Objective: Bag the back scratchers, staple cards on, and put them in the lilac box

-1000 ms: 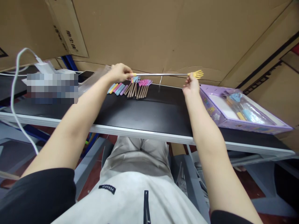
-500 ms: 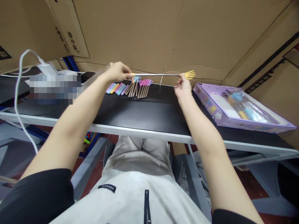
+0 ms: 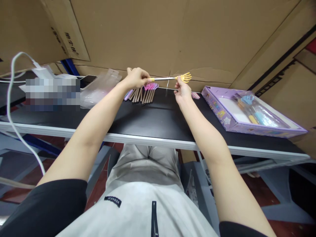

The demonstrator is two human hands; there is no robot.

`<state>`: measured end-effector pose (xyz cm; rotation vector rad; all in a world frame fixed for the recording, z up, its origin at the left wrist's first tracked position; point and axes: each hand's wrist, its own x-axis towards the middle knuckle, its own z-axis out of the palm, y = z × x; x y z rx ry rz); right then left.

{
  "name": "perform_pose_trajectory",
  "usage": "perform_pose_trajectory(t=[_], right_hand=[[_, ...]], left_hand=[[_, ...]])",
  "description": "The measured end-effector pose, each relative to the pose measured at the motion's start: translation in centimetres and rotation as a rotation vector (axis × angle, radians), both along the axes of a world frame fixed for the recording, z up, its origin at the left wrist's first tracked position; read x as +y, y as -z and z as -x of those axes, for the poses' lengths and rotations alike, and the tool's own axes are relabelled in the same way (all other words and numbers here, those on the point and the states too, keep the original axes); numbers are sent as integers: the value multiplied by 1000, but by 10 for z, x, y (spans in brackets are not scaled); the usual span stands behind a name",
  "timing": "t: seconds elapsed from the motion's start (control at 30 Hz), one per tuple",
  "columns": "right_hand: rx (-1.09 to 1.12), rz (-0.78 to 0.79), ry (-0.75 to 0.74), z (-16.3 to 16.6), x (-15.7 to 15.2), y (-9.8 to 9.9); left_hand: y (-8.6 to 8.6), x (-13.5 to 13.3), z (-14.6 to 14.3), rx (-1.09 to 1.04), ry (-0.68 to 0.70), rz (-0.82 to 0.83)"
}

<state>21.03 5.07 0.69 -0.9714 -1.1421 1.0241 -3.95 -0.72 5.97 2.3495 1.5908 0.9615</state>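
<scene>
Between my hands I hold a telescopic back scratcher (image 3: 164,79) with a yellow claw, a metal rod and a yellow handle. My left hand (image 3: 137,78) is closed round its handle end. My right hand (image 3: 183,89) pinches it just at the base of the claw. The scratcher is level, above the back of the black table. Below it lie several metal rods with pink and purple claws (image 3: 151,87), set side by side. A purple handle (image 3: 128,95) shows left of them; my left hand and forearm hide other pieces there.
A purple box tray (image 3: 217,108) with bagged back scratchers (image 3: 259,113) stands on the right. Clear plastic bags (image 3: 98,92) and a dark phone-like slab (image 3: 87,80) lie left. A white cable (image 3: 11,85) hangs over the table's left edge. Cardboard (image 3: 148,36) walls the back.
The rod between my hands has become shorter, as my hands moved closer together. The left hand moved right and the right hand moved left. The plastic bags are now more visible.
</scene>
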Motion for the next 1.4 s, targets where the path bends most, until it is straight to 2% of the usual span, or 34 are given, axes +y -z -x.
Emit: perform_pose_trajectory(t=[0.13,0.3,0.37,0.5,0.6,0.67,0.73,0.83,0.93,1.1,1.4], right_hand=[[78,28,137,-40,13,-11],[380,163,437,-82,7,-20],[389,181,456,-86,6,-18],[280,181,402,-90,9,-13],[237,172,464,-91,7,-16],[196,158,487,-79,2,-18],[107,148,419,-54,-5,-19],[55,163,193,-6,-18,-14],[76,152,159,18,-26,-7],[27,126,161,10,-30,-10],[-1,199,106,6,-44,-22]], left_hand=[[-12,-13,36,42,-93,57],[-27,-32,83,199,-290,142],[-30,-35,90,226,-303,147],[-32,-34,87,249,-292,140],[-34,-34,76,253,-286,166],[-34,-34,60,238,-252,168],[-33,-34,35,221,-182,151],[-28,-32,-13,215,-112,103],[-26,-34,-51,212,-89,69],[-27,-46,-70,246,-65,143],[-27,-60,-94,271,-26,247]])
